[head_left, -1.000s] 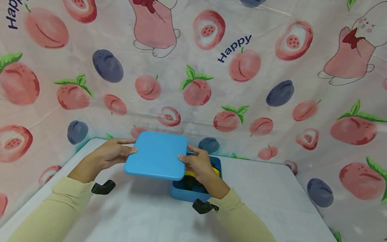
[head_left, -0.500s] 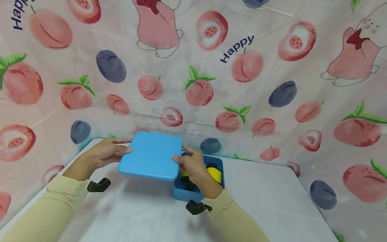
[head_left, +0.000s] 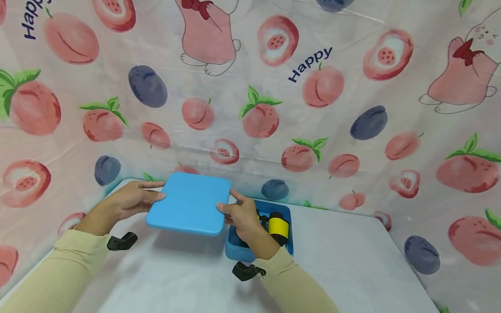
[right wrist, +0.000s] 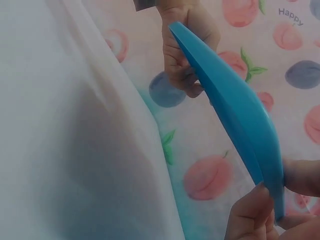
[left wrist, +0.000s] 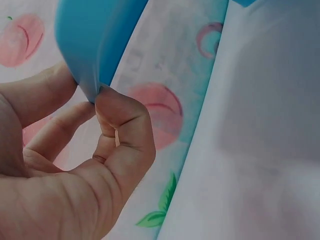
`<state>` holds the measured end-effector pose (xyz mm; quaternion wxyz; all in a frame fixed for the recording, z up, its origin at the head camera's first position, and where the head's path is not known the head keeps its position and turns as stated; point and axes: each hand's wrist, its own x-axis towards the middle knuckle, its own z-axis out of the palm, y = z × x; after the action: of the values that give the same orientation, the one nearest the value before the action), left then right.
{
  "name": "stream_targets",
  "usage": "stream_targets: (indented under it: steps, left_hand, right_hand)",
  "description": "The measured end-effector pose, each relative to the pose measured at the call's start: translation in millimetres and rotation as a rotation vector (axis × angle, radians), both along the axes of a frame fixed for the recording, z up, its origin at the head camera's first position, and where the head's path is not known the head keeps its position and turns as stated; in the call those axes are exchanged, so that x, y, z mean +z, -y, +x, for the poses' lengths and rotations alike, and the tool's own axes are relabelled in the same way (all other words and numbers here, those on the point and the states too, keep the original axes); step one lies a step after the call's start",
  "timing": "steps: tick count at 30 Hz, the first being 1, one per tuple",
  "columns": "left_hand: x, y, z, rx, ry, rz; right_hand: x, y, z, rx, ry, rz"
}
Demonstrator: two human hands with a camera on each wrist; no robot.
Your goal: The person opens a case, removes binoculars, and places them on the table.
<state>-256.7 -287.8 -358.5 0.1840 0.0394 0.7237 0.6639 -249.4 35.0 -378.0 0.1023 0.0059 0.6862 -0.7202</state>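
Observation:
A flat blue lid (head_left: 189, 203) hangs above the table, held level between both hands. My left hand (head_left: 127, 202) pinches its left edge, and the left wrist view shows thumb and fingers meeting on the lid's rim (left wrist: 82, 45). On the opposite edge my right hand (head_left: 246, 219) pinches the lid, thumb on top and fingers below. Behind the right hand stands the blue box (head_left: 238, 252), uncovered. Inside it lies a pair of black and yellow binoculars (head_left: 278, 227), partly hidden by the right hand and forearm.
A white-covered table (head_left: 344, 256) lies under everything. At its far edge rises a curtain (head_left: 250, 152) printed with peaches, plums and rabbits. Black wrist cameras, such as the left one (head_left: 122, 241), sit at both cuffs.
Both hands have carried the lid to the left, away from over the box. More of the box and of the yellow and black binoculars shows now.

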Motion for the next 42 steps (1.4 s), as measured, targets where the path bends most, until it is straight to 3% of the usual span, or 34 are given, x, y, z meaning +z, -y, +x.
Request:
stream_targets:
  steps: [10, 42]
  left_hand:
    - [-8.2, 14.0, 0.4, -0.005, -0.016, 0.001]
    - [-32.4, 46.2, -4.6, -0.02, 0.068, 0.01]
  right_hand:
    - [-10.4, 15.6, 3.7, -0.019, 0.015, -0.038]
    - [-33.2, 51.1, 8.3, -0.048, 0.041, -0.078]
